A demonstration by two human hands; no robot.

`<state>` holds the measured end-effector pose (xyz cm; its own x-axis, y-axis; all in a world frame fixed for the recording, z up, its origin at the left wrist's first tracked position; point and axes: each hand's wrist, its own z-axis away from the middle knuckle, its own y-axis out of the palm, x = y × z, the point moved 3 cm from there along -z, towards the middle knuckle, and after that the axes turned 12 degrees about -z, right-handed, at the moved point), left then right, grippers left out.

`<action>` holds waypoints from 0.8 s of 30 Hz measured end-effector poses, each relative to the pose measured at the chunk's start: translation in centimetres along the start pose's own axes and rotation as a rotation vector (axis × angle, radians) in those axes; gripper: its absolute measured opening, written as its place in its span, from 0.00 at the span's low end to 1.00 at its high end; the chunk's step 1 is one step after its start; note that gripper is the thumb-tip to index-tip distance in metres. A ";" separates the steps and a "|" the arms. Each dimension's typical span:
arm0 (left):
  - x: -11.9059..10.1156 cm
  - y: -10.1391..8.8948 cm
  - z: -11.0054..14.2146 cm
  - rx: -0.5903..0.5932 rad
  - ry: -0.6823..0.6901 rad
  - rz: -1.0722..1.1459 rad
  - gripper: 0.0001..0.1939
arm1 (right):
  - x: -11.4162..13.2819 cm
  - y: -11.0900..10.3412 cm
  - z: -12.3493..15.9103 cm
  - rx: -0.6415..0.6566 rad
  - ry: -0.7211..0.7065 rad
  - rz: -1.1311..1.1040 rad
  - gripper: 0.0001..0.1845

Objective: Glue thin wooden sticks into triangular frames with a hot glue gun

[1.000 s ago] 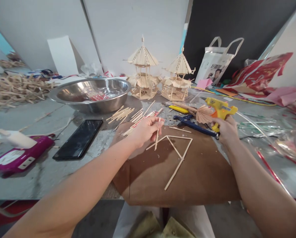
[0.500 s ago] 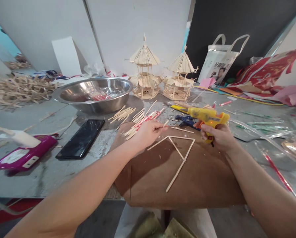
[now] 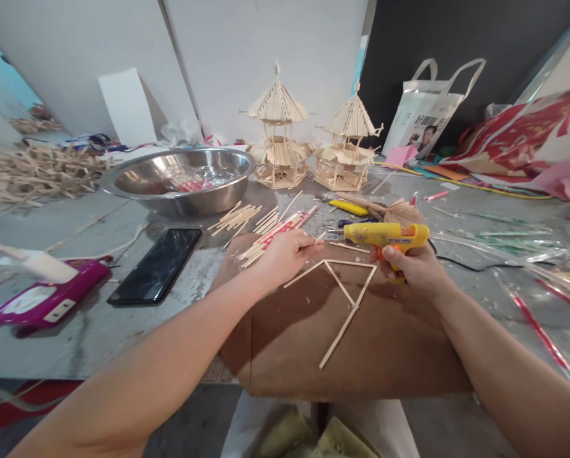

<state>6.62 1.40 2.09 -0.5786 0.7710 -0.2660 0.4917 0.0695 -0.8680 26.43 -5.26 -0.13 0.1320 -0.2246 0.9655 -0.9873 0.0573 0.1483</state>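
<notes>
My left hand [image 3: 292,253] pinches a short wooden stick [image 3: 320,237], whose tip shows past the fingertips. In my right hand [image 3: 411,264] is a yellow glue gun [image 3: 383,234], its nozzle pointing left toward that stick without touching it. Just below both hands, several thin sticks joined in an angular frame [image 3: 340,332] lie on a brown board [image 3: 390,356]. A pile of loose sticks, some in red-printed wrappers [image 3: 285,230], lies beyond my left hand. Another loose stick [image 3: 349,247] rests between the hands.
Two stick-built pagodas [image 3: 279,152] stand at the back. To the left are a steel basin [image 3: 218,191], a black phone [image 3: 156,267], a purple power strip [image 3: 51,296] and a heap of sticks [image 3: 41,175]. A yellow utility knife [image 3: 349,207] and plastic wrappers [image 3: 509,235] lie right.
My right hand has moved the glue gun left and levelled it, bringing the nozzle close to the stick in my left hand. The left hand has hardly moved.
</notes>
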 end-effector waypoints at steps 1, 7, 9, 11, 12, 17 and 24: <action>0.0 0.0 0.0 0.001 0.001 -0.004 0.13 | 0.0 0.0 0.0 -0.004 -0.001 0.004 0.15; 0.2 0.2 0.1 0.005 0.022 -0.028 0.15 | 0.1 0.2 0.1 -0.023 0.016 0.016 0.17; 0.2 0.2 0.1 0.002 0.031 -0.031 0.16 | 0.1 0.2 0.1 -0.020 0.013 0.014 0.18; 0.1 0.2 0.1 -0.004 0.035 -0.036 0.16 | 0.1 0.2 0.0 -0.013 0.009 0.010 0.17; 0.1 0.2 0.1 -0.005 0.036 -0.038 0.15 | 0.1 0.2 0.0 -0.009 0.008 0.009 0.17; 0.0 0.1 0.0 0.000 0.037 -0.027 0.15 | -0.1 0.2 0.0 0.008 0.019 0.002 0.16; -0.1 0.1 0.1 -0.005 0.020 -0.010 0.14 | 0.1 0.3 0.1 0.003 0.028 0.031 0.17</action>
<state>6.70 1.25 2.00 -0.5707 0.7827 -0.2486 0.4888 0.0805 -0.8687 26.17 -5.36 -0.06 0.1039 -0.1956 0.9752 -0.9912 0.0609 0.1178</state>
